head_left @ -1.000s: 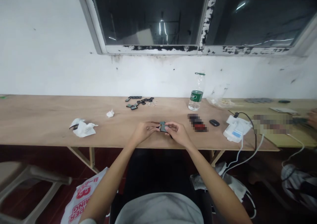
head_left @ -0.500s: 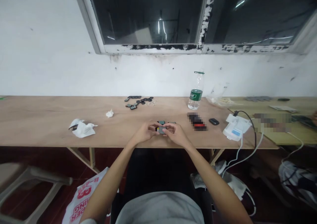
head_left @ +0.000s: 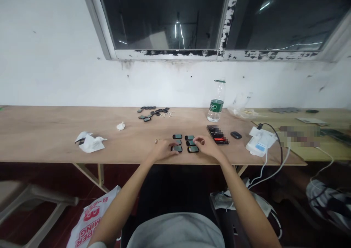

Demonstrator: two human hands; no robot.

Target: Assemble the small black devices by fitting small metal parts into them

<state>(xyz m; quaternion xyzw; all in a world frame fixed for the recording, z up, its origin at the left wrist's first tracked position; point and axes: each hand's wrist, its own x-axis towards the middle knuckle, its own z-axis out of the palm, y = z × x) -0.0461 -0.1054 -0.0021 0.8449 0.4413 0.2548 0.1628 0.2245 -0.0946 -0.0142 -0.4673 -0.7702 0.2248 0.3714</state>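
Observation:
Several small dark rectangular pieces with greenish faces (head_left: 189,137) lie in two short columns near the front edge of the wooden table (head_left: 49,131). My left hand (head_left: 162,150) rests on the table, fingers stretched to the nearest left piece (head_left: 177,148) and touching it. My right hand (head_left: 207,146) lies just right of the columns, fingers loosely apart beside the nearest right piece (head_left: 193,149), holding nothing. A tiny pale object (head_left: 156,141) sits just left of my left hand.
A loose pile of similar dark pieces (head_left: 151,113) lies at the back. A water bottle (head_left: 216,102), phone (head_left: 218,134), small black oval object (head_left: 236,134) and white device with cables (head_left: 260,142) are to the right. Crumpled tissue (head_left: 89,142) lies left; a plastic bag (head_left: 90,222) hangs below.
Both hands held one piece together above the table; now it lies in the rows, and the hands have drawn apart and lowered onto the table.

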